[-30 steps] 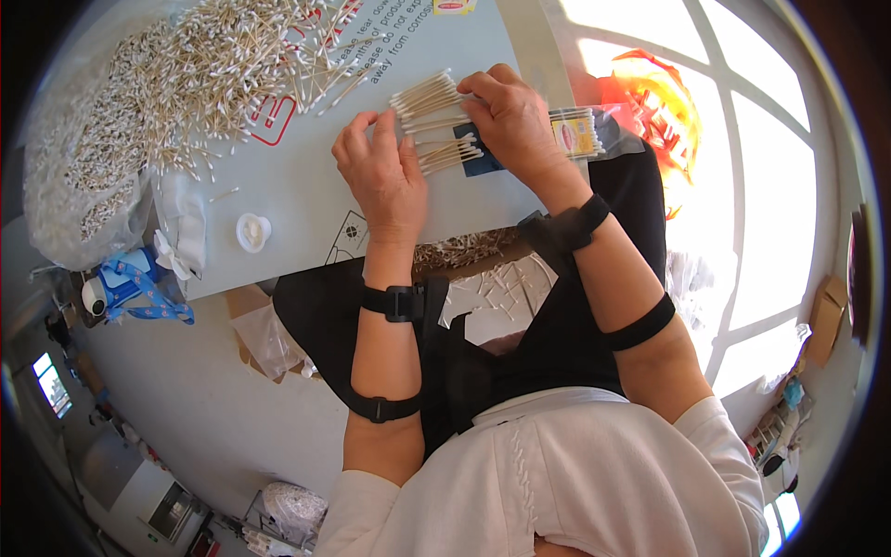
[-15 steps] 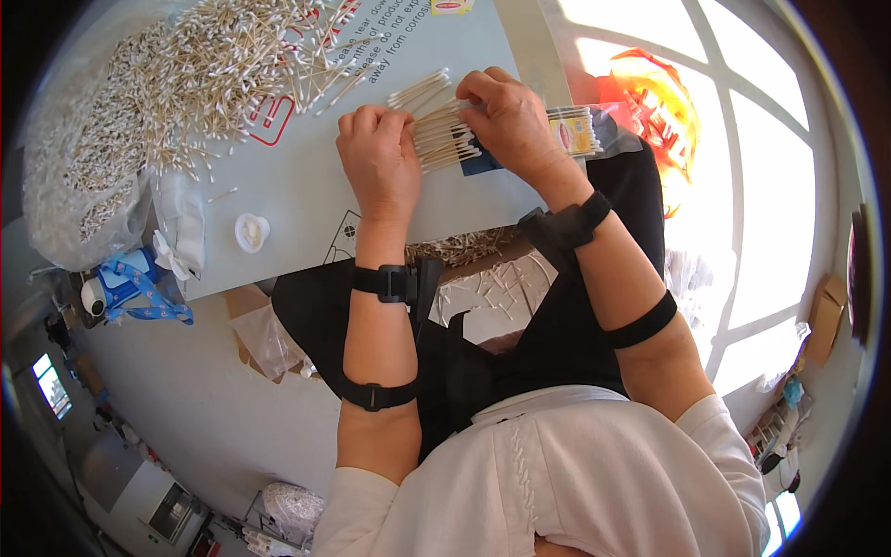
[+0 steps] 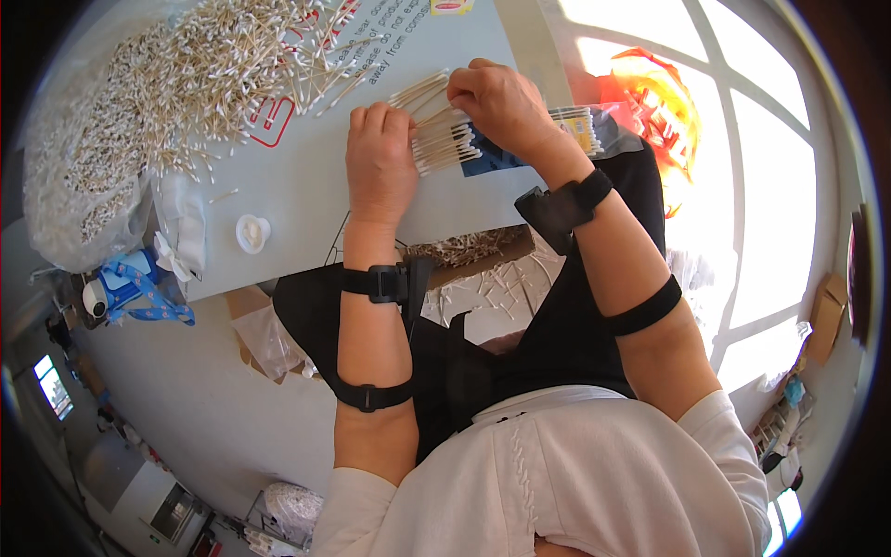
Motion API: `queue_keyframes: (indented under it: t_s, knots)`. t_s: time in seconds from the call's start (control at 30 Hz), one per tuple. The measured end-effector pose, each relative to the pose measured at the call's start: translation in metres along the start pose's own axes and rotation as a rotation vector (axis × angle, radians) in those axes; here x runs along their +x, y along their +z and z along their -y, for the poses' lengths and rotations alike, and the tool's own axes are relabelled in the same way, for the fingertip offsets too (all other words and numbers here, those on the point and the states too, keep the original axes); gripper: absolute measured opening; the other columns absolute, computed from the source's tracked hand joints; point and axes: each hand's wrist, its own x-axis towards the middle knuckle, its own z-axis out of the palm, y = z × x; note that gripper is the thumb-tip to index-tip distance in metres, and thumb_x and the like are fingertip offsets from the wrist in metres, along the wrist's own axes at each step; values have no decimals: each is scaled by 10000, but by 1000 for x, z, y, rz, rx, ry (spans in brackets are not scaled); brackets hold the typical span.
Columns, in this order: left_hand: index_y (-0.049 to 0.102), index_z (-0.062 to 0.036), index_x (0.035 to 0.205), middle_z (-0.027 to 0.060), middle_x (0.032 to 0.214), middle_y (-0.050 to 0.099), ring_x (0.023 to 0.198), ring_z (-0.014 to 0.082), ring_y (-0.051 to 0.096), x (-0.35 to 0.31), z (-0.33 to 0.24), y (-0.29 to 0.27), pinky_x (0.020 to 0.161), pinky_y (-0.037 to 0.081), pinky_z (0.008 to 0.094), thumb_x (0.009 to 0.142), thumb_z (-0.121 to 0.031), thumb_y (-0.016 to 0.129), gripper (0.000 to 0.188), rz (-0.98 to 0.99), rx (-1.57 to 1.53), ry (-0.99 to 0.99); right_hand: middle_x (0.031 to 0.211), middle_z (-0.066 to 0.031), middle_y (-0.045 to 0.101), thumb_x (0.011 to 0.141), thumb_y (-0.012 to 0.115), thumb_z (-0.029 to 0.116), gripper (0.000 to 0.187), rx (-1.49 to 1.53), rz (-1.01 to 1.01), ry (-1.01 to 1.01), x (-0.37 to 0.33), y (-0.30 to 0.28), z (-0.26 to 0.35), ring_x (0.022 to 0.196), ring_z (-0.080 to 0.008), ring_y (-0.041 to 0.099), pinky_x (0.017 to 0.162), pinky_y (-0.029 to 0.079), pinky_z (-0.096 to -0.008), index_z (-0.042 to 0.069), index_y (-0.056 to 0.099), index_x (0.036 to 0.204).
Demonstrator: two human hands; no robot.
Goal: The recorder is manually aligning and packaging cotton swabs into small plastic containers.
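Looks like bunching: swab row lies right of the swab heap, left hand pinching its heap-side ends, right hand curled, grip unclear; next needs ends held even.

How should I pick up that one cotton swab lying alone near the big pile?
Pinch the lone swab at the middle of its thin stick, probably from above: it lies flat on the table, apart from the heap.
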Motion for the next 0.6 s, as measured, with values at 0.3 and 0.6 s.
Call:
queue_keyframes:
  t_s: [0.3,0.6]
  knots:
    - [607,-52,872,68,911,571,917,301,529,4,5,-3,798,470,416,774,16,665,132,31,75,-71,854,-90,619,851,614,138,73,27,19,-4,-5,-1,0,822,-324,622,720,493,-413,84,663,854]
    - [410,-63,1461,130,1540,372,1426,325,331,-25,-38,-3,1146,245,532,903,-305,643,651,201,192,-55,843,-95,603,806,654,87,33,121,7,-4,-17,-7,-1,795,-310,617,704,485,-396,66,655,830]
